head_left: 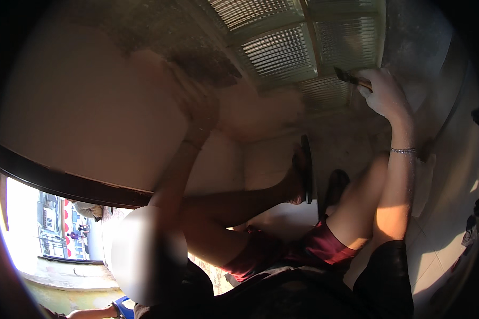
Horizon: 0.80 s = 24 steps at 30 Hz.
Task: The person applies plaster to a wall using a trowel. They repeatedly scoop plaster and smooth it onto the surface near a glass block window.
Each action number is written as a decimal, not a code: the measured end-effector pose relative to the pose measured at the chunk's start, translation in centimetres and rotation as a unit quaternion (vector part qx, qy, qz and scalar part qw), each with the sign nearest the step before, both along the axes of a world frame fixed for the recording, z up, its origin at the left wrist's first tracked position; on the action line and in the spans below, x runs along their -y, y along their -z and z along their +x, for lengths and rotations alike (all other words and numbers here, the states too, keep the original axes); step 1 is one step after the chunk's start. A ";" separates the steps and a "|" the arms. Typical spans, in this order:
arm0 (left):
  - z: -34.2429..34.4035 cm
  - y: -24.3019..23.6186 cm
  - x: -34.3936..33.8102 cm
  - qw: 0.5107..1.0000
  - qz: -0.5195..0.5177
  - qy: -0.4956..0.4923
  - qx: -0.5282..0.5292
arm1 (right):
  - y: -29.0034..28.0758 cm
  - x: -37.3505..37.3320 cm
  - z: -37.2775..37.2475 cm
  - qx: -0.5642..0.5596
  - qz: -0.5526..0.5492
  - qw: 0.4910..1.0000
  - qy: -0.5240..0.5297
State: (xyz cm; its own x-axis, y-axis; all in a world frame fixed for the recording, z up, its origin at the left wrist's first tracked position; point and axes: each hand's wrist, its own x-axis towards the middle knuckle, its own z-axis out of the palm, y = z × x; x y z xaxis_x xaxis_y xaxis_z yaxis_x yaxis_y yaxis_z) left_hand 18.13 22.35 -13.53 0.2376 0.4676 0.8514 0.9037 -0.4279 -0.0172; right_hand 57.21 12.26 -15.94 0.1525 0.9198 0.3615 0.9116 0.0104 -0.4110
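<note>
My right hand (386,94) is closed around the wooden handle of a paintbrush (348,77). The brush's dark bristles point left, in front of the ribbed glass panes (282,50), which are set in a pale greenish frame (313,40). Fingers stretched out, my left hand (197,103) is raised at the wall (90,101) and seems to lie against it. Dim light and blur hide whether it fully touches. A dark, rough patch (207,66) of wall shows just above that hand.
A dark wooden edge (64,181) runs along the left, with a bright opening (21,218) beyond it. My bent legs and dark sandals (306,170) take up the middle. Pale floor tiles (433,255) lie at right. Someone's limb with something blue (123,308) shows at lower left.
</note>
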 end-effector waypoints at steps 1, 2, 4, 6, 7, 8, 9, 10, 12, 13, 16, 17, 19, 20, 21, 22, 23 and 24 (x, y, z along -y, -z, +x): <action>-0.6 -1.6 -0.9 0.999 0.018 -0.032 0.007 | 0.2 -0.1 -0.1 -0.006 0.015 1.000 0.004; -1.0 -2.9 -1.9 0.997 0.036 -0.063 0.015 | 0.3 -0.2 -0.3 -0.009 0.022 1.000 -0.006; -1.9 -4.8 -3.5 0.996 0.054 -0.060 -0.049 | 0.2 -0.5 -0.8 -0.013 0.022 0.999 -0.026; -2.3 -4.6 -4.4 0.992 0.064 -0.069 -0.083 | 0.0 -0.5 -1.4 -0.013 0.014 0.999 -0.039; -2.2 -3.8 -4.6 0.991 0.065 -0.079 -0.086 | -0.2 -0.6 -1.7 -0.005 0.012 0.999 -0.051; -2.1 -2.8 -4.6 0.990 0.053 -0.096 -0.093 | -0.4 -0.7 -2.0 0.002 0.011 0.998 -0.063; -2.1 -1.9 -4.4 0.989 0.054 -0.090 -0.107 | -0.6 -0.8 -2.2 0.000 -0.009 0.998 -0.060; -2.2 -0.9 -4.0 0.987 0.041 -0.089 -0.124 | -0.8 -0.9 -2.4 -0.003 -0.030 0.998 -0.055; -2.2 0.8 -3.2 0.982 0.017 -0.096 -0.162 | -1.0 -0.9 -2.7 -0.001 -0.039 0.998 -0.052; -2.2 1.5 -2.7 0.978 0.007 -0.104 -0.183 | -1.0 -0.9 -2.9 0.004 -0.027 0.998 -0.054; -2.1 3.1 -1.7 0.968 -0.019 -0.111 -0.225 | -0.9 -0.6 -3.2 0.006 -0.009 0.998 -0.060; -2.0 3.5 -1.3 0.964 -0.034 -0.113 -0.238 | -0.8 -0.4 -3.3 0.003 -0.008 0.998 -0.061; -1.6 4.3 -0.8 0.962 -0.057 -0.103 -0.245 | -0.7 -0.1 -3.4 -0.001 -0.007 0.998 -0.069; -1.4 4.6 -0.6 0.961 -0.067 -0.098 -0.250 | -0.6 -0.1 -3.4 0.001 0.018 0.996 -0.082; -1.1 5.0 -0.4 0.960 -0.082 -0.088 -0.254 | -0.6 -0.1 -3.4 -0.004 0.007 0.997 -0.083; -0.9 5.4 -0.1 0.959 -0.092 -0.075 -0.258 | -0.5 -0.1 -3.4 -0.005 0.021 0.995 -0.093; -0.6 5.8 0.1 0.958 -0.103 -0.062 -0.262 | -0.4 -0.2 -3.4 -0.005 0.033 0.994 -0.100; -0.4 6.2 0.3 0.955 -0.111 -0.057 -0.269 | -0.4 -0.3 -3.4 -0.005 0.028 0.994 -0.101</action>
State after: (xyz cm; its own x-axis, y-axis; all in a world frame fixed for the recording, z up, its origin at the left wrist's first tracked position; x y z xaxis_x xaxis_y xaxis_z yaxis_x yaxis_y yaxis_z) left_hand 17.77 22.06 -19.72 0.5490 0.6715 0.4977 0.8309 -0.3739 -0.4121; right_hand 53.82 12.53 -15.56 -0.0300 0.9107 0.4120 0.8845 0.2163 -0.4135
